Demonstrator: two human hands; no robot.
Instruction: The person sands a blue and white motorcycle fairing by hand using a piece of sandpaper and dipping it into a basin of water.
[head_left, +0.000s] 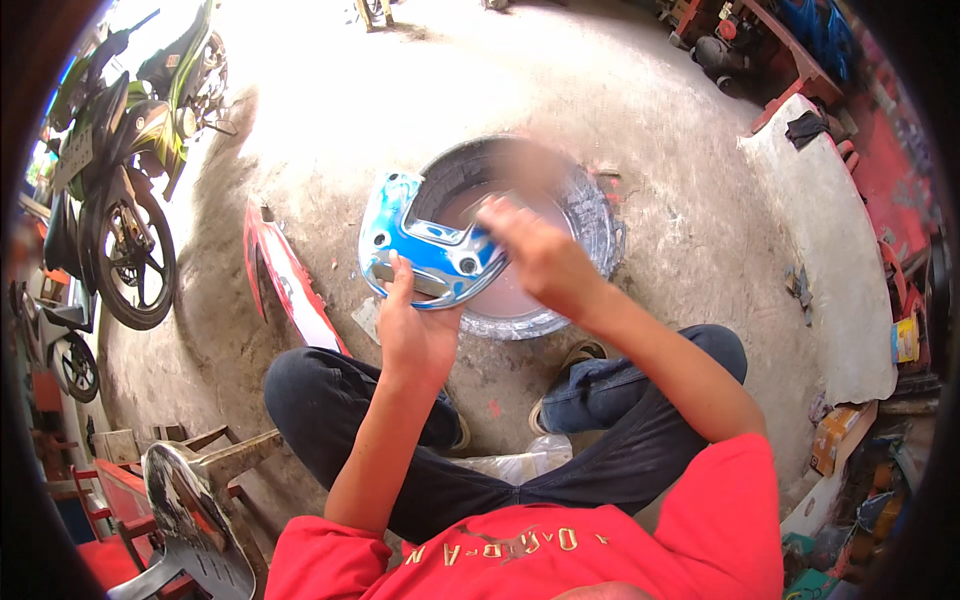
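Observation:
A U-shaped motorcycle grab rail (408, 243), blue with patchy white areas and round bolt holes, is held over the near left side of a round black basin. My left hand (412, 335) grips its lower edge from beneath, thumb on the upper face. At the rail's right arm is my right hand (545, 255), fingers bent together and blurred by motion. Whatever they hold, if anything, cannot be made out. The basin (597, 215) stands on the floor before my knees with cloudy pinkish-grey water (510, 298) in it.
A red and white fairing panel (290, 275) lies left of the basin. Motorcycles (135, 200) stand at far left. Stripped body parts (205, 520) and a red chair are at lower left. A pale slab (825, 260), a cardboard box (840, 437) and clutter line the right.

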